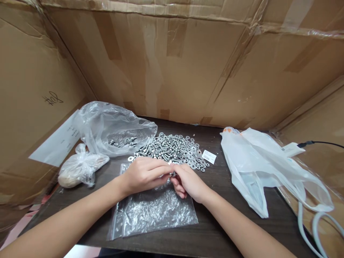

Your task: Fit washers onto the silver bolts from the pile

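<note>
Both the left hand [145, 174] and the right hand [190, 182] pinch a small metal fastener [172, 174] in the head view. It is above a clear zip bag [161, 211], near a heap of bolts and washers [172, 146] on the dark table [209, 236].

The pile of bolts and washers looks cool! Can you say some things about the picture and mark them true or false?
1. The left hand and right hand meet at a small metal piece. True.
2. The white plastic bag is left of the pile. False: the white plastic bag lies right of the pile of bolts and washers.
3. A small white label lies beside the pile. True.
4. The flat clear bag is behind the pile. False: the flat clear bag is in front, partly under the hands.
5. Metal pieces show in the big clear bag. True.
</note>
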A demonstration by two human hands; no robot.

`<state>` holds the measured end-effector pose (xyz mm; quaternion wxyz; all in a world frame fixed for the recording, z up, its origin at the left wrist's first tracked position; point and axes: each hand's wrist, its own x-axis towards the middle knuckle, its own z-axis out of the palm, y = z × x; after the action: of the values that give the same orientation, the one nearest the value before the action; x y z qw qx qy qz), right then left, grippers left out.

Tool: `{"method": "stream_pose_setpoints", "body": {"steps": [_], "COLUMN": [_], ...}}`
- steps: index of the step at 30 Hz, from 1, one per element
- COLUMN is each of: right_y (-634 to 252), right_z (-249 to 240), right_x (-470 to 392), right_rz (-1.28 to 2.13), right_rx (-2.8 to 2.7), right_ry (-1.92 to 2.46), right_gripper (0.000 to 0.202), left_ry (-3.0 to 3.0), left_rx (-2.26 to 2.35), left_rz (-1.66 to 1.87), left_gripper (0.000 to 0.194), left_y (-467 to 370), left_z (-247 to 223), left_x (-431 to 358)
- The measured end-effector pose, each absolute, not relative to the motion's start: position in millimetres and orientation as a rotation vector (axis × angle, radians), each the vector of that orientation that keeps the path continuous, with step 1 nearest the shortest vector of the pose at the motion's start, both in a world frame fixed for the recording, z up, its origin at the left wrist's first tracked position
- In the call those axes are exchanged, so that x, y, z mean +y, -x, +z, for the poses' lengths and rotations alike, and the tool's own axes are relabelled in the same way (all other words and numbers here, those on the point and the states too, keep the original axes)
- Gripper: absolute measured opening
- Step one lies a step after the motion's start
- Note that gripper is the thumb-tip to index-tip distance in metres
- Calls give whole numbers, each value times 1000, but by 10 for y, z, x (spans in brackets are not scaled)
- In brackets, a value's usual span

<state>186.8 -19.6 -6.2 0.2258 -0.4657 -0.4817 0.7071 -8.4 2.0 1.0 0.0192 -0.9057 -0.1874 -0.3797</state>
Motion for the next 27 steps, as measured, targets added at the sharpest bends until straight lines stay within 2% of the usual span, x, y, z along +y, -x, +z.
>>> {"method": "stream_pose_setpoints", "body": {"steps": [3,5,8,10,11,13,17,20,23,25,27], "right_y": [-1890,-1907,-1930,-1936,-1934,-1918,-1861,-1841,-1859,-1883,-1910], "right_z": [-29,6,58,75,76,62,-5,-49,-49,-24,11], "right_x": [-204,-227,-262,-276,-280,-285,-279,-250,-221,-223,-242], "right_rz": [1919,1584,1003,848,827,859,1258,1643,1884,1746,1360], "right_rx": [-1419,-1580,-1828,-1922,-1935,-1897,-1670,-1497,-1460,-1563,-1740], "right_ry": [1326,1319,1178,1105,1090,1103,1238,1309,1350,1374,1308], "right_gripper": [61,58,32,20,20,31,55,56,57,60,53], "left_ry": [2850,2946,3097,3147,3156,3145,2984,2832,2806,2891,3031], "left_rx": [-574,-750,-1186,-1390,-1431,-1371,-816,-525,-446,-557,-823], "left_rz": [-1184,-1302,-1536,-1639,-1665,-1654,-1384,-1181,-1137,-1176,-1293], "left_gripper": [13,13,12,12,11,10,12,13,11,10,8], "left_y": [89,67,16,-15,-27,-37,14,76,97,82,54], "left_z": [11,13,23,31,34,34,25,34,52,57,51], "left_x": [30,26,4,-17,-28,-43,-20,25,44,41,31]}}
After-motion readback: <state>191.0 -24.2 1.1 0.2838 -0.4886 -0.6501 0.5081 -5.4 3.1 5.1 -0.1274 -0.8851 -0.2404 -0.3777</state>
